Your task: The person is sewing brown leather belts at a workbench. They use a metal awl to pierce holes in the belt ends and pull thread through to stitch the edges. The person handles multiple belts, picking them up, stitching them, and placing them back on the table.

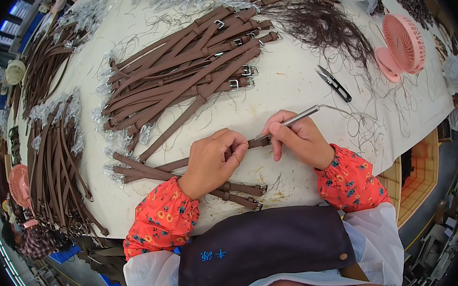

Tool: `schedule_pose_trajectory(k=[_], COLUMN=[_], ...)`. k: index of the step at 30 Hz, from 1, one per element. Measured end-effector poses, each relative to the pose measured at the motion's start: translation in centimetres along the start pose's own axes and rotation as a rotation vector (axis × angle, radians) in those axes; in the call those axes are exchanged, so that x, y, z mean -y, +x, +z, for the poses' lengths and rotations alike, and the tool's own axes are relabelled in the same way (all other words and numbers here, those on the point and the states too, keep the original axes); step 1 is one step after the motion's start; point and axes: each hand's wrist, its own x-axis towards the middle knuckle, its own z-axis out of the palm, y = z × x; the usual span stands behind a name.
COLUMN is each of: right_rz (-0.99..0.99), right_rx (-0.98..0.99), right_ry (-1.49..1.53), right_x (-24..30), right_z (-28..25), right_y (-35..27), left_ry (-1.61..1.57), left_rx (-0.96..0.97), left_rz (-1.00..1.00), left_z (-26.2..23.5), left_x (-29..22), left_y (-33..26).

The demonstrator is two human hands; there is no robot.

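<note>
My left hand (pixel 211 161) is closed on a narrow brown strap (pixel 260 142), its fingers pinched near the strap's end. Between the fingers of my right hand (pixel 298 139) is a slim metal pen-shaped tool (pixel 303 116) with a thin cord trailing from its back end. The tool's tip points at the strap just right of my left fingers; whether it touches cannot be made out. Under and beside my left wrist lie more brown straps with buckles (pixel 239 196). Beyond my hands spreads a large pile of buckled brown straps (pixel 179 76), some ends wrapped in clear plastic.
Black thread snips (pixel 334 83) lie on the pale table (pixel 290 91), right of the pile. A pink fan (pixel 401 46) stands farther right, near a heap of dark loose threads (pixel 328 28). More straps (pixel 56 163) hang over the left edge. A yellow crate (pixel 420 180) is below, right.
</note>
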Motion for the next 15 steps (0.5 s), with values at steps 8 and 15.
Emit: schedule_pose_trajectory(k=[8, 15], right_rz=[-0.002, 0.022], right_rx=[0.005, 0.012], right_ry=[0.011, 0.009], right_x=[-0.12, 0.13], right_z=[-0.03, -0.1], right_y=[-0.07, -0.03], left_ry=[-0.009, -0.03], left_rx=[0.017, 0.094], left_rz=[0.012, 0.023], left_z=[-0.11, -0.48], left_x=[0.01, -0.06], left_y=[-0.02, -0.04])
